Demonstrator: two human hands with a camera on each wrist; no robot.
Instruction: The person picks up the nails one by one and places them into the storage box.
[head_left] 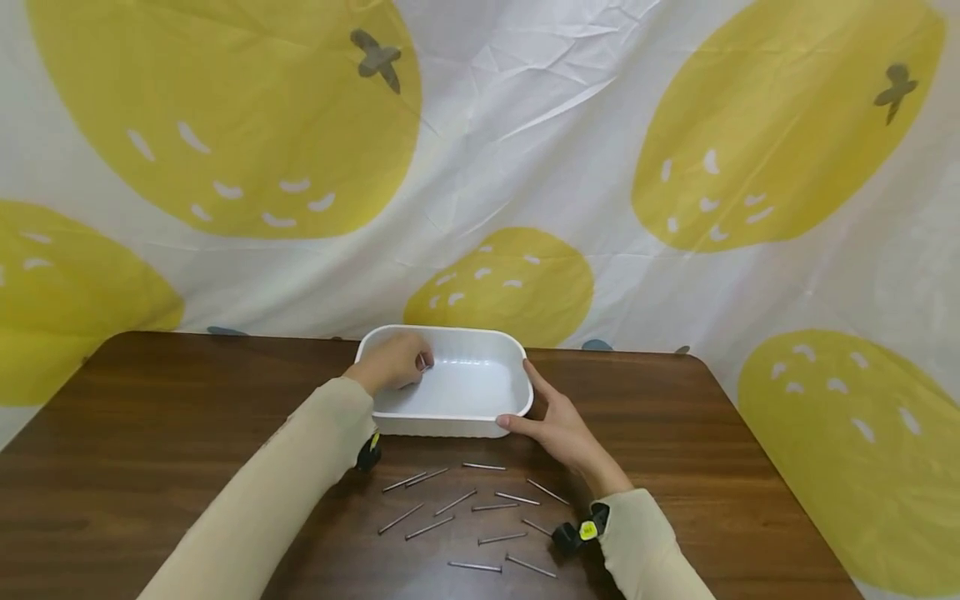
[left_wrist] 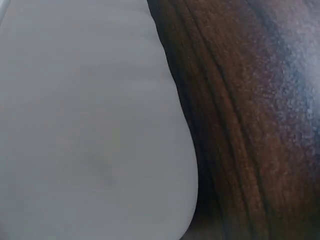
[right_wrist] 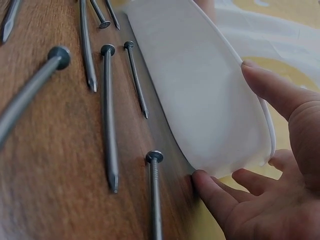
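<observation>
Though my right grip [head_left: 561,427] clasps the white tray [head_left: 474,390], uneven pressure could tilt it; my left grip [head_left: 392,362] pinches a nail [head_left: 423,362] inside, and fumbling could drop it.

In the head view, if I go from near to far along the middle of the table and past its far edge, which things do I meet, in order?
Loose nails → white tray → white cloth with yellow shapes.
</observation>
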